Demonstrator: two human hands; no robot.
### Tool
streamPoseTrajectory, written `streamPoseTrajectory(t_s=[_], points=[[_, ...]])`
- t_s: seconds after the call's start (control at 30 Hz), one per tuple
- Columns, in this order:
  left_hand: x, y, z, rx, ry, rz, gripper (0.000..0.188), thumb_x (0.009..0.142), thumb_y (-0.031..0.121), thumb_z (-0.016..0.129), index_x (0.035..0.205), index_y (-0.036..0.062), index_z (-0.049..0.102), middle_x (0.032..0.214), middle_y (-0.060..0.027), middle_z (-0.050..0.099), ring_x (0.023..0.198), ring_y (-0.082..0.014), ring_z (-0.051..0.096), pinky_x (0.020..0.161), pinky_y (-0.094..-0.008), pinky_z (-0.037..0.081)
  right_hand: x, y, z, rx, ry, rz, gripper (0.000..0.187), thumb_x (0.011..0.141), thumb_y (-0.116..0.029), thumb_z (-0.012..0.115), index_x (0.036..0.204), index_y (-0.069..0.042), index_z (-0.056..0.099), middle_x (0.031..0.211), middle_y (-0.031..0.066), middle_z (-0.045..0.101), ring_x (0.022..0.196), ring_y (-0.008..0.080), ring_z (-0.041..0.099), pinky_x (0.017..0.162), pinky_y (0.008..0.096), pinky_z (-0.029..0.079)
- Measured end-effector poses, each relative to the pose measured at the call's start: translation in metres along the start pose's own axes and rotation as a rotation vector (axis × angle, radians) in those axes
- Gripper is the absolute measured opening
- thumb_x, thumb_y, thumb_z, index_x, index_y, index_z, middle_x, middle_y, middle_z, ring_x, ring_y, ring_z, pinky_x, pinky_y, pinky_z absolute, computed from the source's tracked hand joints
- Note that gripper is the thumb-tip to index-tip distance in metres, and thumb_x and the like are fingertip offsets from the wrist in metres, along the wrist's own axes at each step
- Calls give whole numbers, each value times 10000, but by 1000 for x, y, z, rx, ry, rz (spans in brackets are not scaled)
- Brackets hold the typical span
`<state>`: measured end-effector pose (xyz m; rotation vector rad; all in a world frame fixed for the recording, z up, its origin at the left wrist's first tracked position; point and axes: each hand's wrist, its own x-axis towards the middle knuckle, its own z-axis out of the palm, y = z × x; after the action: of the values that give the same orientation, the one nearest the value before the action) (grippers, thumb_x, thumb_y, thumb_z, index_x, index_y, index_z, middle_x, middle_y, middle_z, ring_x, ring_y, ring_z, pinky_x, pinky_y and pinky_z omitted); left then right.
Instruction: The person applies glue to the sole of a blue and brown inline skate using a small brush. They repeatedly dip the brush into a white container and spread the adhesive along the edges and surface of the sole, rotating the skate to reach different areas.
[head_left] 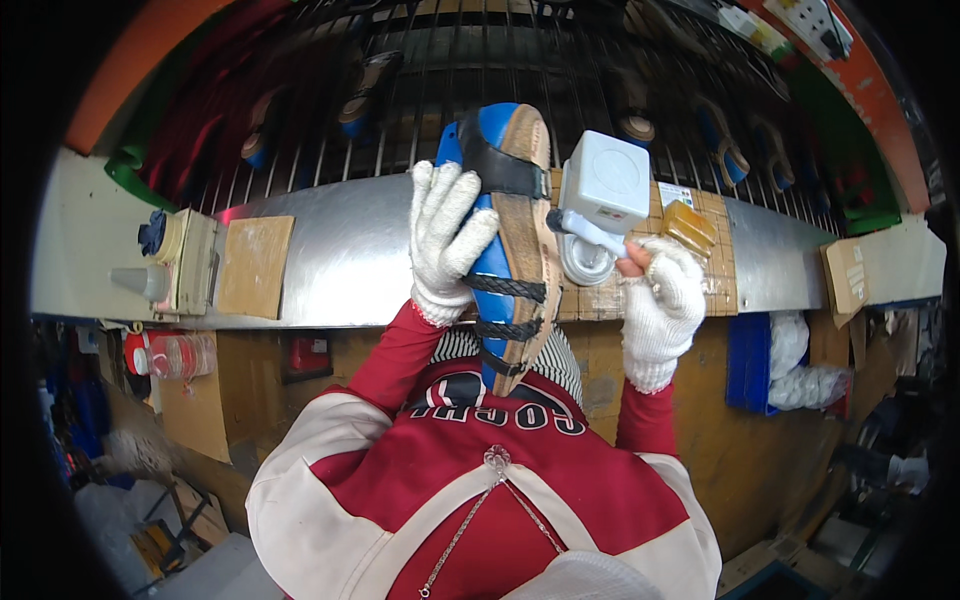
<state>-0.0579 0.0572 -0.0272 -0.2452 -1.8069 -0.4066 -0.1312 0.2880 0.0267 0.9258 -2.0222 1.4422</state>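
A sandal [512, 232] with a brown footbed, black straps and cords is fitted on a blue shoe last [498, 122]. My left hand [445, 230], in a white knit glove, holds it upright by its left side, fingers spread along the blue last. Pinched in my gloved right hand [662, 295] is a small brush [592, 232] with a white handle; bare fingertips poke out of that glove. Its dark bristles are at the right edge of the sole. Just behind the brush stands a pale grey dispenser-like pot [605, 175] with a square top and round base.
A yellowish block [690, 228] lies on a gridded brown board [718, 270] on the metal bench [340, 225]. Cardboard [255, 265] lies to the left. Beyond the bench, a rack of metal bars [420, 110] carries several other sandals [722, 148]. A blue bin [748, 362] sits lower right.
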Motion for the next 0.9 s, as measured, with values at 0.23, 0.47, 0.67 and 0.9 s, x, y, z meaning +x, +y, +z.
streamPoseTrajectory(t_s=[0.23,0.47,0.67,0.9], points=[[-6,7,-8,8,-45,-6,564,677,176,783,1195,180,559,1337,-181,559,1313,-427,512,1138,-695,269,-9,-11,27,372,-196,419,163,865,-22,756,1014,41,737,976,49,608,852,113,586,715,237,470],[-3,9,-15,30,-59,53,580,634,142,778,1167,196,554,1277,-165,560,1197,-413,569,1040,-733,337,16,1,38,180,-81,267,194,843,-98,806,993,15,755,955,50,611,865,141,580,755,272,460],[-1,7,-18,22,-68,77,626,634,154,798,1197,196,528,1252,-173,565,1155,-413,584,985,-743,370,35,6,27,-133,-44,-53,194,767,-105,842,949,-70,786,937,62,666,892,224,587,803,345,452],[1,5,-19,27,-69,73,635,644,143,805,1214,200,531,1273,-165,571,1185,-407,580,1038,-737,356,36,6,17,-209,-146,-145,234,727,-115,859,949,-97,788,946,68,677,913,241,580,797,348,453]])
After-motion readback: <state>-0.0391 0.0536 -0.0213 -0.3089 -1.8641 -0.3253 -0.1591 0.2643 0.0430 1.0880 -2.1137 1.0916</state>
